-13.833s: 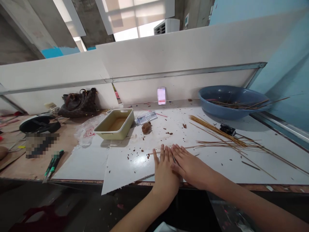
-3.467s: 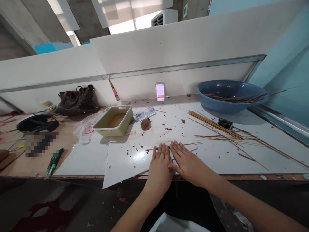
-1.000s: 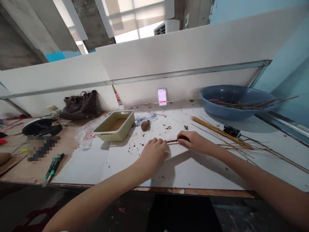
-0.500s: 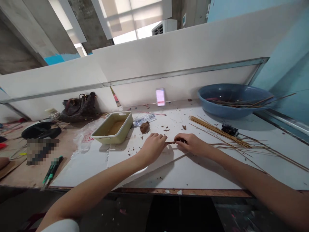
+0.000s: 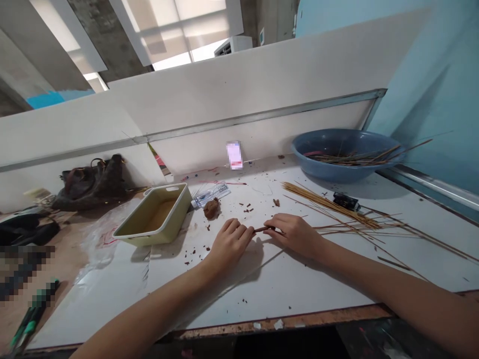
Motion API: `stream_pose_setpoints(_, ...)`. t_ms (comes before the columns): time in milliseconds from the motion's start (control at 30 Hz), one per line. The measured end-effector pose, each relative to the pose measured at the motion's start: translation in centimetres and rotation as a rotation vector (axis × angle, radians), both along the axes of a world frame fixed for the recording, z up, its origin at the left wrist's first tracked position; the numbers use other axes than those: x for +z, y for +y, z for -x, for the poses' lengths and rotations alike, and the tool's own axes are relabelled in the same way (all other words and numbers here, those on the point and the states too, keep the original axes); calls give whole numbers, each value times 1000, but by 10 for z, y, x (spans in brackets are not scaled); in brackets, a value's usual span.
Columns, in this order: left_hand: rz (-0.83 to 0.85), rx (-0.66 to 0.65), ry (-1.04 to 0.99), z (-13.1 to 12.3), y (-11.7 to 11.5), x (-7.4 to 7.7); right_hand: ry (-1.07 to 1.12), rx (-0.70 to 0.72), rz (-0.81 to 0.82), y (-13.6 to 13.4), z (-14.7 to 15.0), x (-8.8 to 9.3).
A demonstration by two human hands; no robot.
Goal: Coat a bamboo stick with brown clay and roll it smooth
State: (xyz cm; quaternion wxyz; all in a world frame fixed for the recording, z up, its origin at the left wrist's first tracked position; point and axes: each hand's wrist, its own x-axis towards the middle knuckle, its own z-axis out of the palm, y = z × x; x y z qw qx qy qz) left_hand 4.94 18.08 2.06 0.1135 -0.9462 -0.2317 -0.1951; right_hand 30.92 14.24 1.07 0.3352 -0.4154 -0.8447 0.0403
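Note:
Between my two hands runs a thin reddish-brown stick (image 5: 261, 229), held just above the white tabletop. My left hand (image 5: 232, 242) pinches its left end, fingers curled with the back of the hand up. At the other end, my right hand (image 5: 292, 232) grips it between thumb and fingers; a darker bit shows at those fingertips. What the stick is made of cannot be told. A brown lump (image 5: 211, 209), clay-like, lies beyond my left hand, with small brown crumbs (image 5: 247, 207) scattered around. To the right of my right hand lies a bundle of thin tan sticks (image 5: 329, 203).
A pale green tub (image 5: 175, 219) with brownish liquid stands at left. At back right sits a blue basin (image 5: 337, 172) holding sticks. A small black object (image 5: 346, 201) touches the bundle. A dark bag (image 5: 92, 187), plastic bag (image 5: 101, 234) and green-black tools (image 5: 33, 316) lie left.
The view has swung to the right and tilted, so the table's things appear further left. Both hands keep hold of the stick, and more of it shows between them.

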Motion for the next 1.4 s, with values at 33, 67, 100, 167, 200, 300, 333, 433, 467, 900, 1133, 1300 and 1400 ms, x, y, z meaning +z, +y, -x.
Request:
stream_pose_setpoints(33,13,0,-5,1,0,0,1,5,-10,-1,0,1)
stream_pose_setpoints(67,25,2,-11,2,0,1,1,13,-15,-2,0,1)
stream_pose_setpoints(100,35,4,-16,3,0,1,0,26,-12,-3,0,2)
stream_pose_setpoints(167,35,3,-24,4,-1,2,-4,52,6,-5,-1,2)
stream_pose_setpoints(200,29,-2,-24,4,-2,2,-8,65,19,-5,-2,2)
stream_pose_setpoints(300,21,-15,-14,3,-4,3,-5,88,47,-5,-3,-1)
stream_pose_setpoints(333,28,-13,-14,3,-4,3,2,82,45,-4,-3,-2)
stream_pose_setpoints(433,68,2,-26,3,-4,2,10,41,40,-3,-2,-5)
stream_pose_setpoints(467,80,6,-30,3,-4,2,5,37,39,-3,-1,-5)
stream_pose_setpoints(900,89,0,12,2,-3,-6,-49,143,24,-3,-3,-16)
stream_pose_setpoints(1133,120,-4,-6,4,-2,-8,-36,167,40,-3,-1,-11)
stream_pose_setpoints(1300,117,-5,-26,4,-2,-7,-22,120,9,-2,-2,-9)
stream_pose_setpoints(1400,87,-15,-52,3,-1,-8,-14,121,-17,-2,-4,-10)
